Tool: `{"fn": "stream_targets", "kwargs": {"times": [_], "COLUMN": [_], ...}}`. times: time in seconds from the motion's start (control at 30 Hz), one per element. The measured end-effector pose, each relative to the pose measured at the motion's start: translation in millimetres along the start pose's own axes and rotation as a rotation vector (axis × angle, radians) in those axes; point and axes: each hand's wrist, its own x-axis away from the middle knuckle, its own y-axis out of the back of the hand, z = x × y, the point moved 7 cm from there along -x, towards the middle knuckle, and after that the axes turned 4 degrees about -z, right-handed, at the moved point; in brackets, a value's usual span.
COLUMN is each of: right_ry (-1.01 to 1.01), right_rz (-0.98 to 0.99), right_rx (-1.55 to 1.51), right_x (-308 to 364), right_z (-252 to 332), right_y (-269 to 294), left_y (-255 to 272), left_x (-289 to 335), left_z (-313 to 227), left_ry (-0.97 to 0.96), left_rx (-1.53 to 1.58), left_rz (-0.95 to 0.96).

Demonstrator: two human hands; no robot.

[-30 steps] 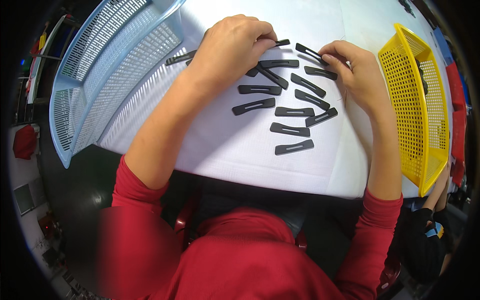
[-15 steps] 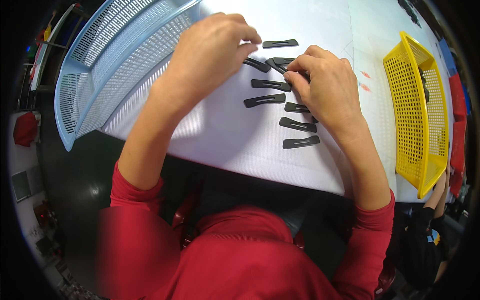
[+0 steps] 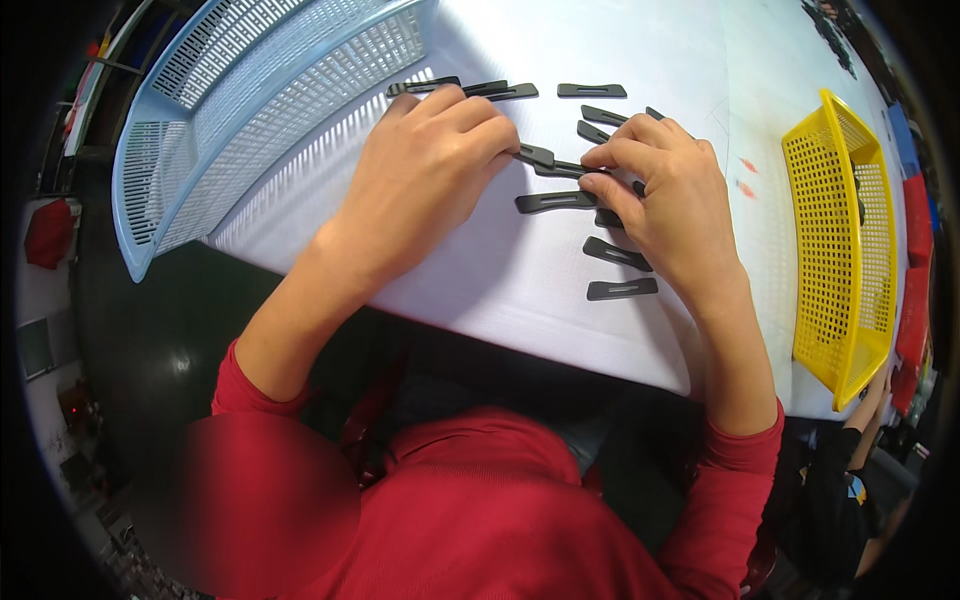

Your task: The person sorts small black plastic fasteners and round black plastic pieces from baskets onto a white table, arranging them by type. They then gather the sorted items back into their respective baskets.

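Flat black hair clips with a long slot lie loosely on the white tabletop. My left hand is closed, fingertips pinching the end of a black hair clip. Close by on the right, my right hand pinches another clip between thumb and fingers, and the two clips meet or overlap. Just below them lies a clip. Two more clips rest nearer the table edge, and one lies beyond my hands. Several overlapping clips sit past my left knuckles. My right fingers partly cover others.
A light blue slotted plastic basket stands at the left on the white table. At the right is a yellow basket with dark items inside. Beyond it, a person in black sits by the table's right side.
My left hand has come nearer to me, and its fingertips now pinch a clip. My right hand has shifted slightly nearer too. The overlapping clips past my left hand have come into sight.
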Motion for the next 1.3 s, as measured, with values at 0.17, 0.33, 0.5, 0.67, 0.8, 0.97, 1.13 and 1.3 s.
{"fn": "stream_targets", "kwargs": {"times": [0.17,0.33,0.5,0.67,0.8,0.97,1.13,1.3], "right_ry": [0.018,0.038,0.198,0.266,0.314,0.206,0.091,0.237], "right_rz": [-0.048,-0.057,-0.010,0.003,-0.031,0.143,0.041,-0.091], "right_rx": [0.047,0.023,0.009,0.049,0.109,-0.132,-0.154,-0.049], "right_x": [-1.5,4.0,8.0,12.1,14.0,9.7,-35.4,-76.3], "right_z": [3.8,8.0,19.6,31.5,36.3,29.3,10.2,15.3], "right_y": [5.9,10.0,4.2,3.4,0.2,-2.8,-1.8,-26.4], "left_y": [11.8,1.6,-12.4,-16.9,-19.1,-18.2,4.4,29.5], "left_x": [1.5,-14.6,-17.4,-19.0,-21.2,-18.7,-15.2,12.5], "left_z": [13.9,19.0,22.8,25.1,22.8,21.7,33.0,49.5], "left_ry": [0.053,0.022,0.003,-0.015,-0.031,0.113,0.184,0.325], "left_rx": [-0.044,-0.196,-0.312,-0.310,-0.284,0.196,0.068,-0.226], "left_rz": [-0.124,-0.094,-0.051,-0.055,-0.049,0.032,-0.090,-0.177]}}
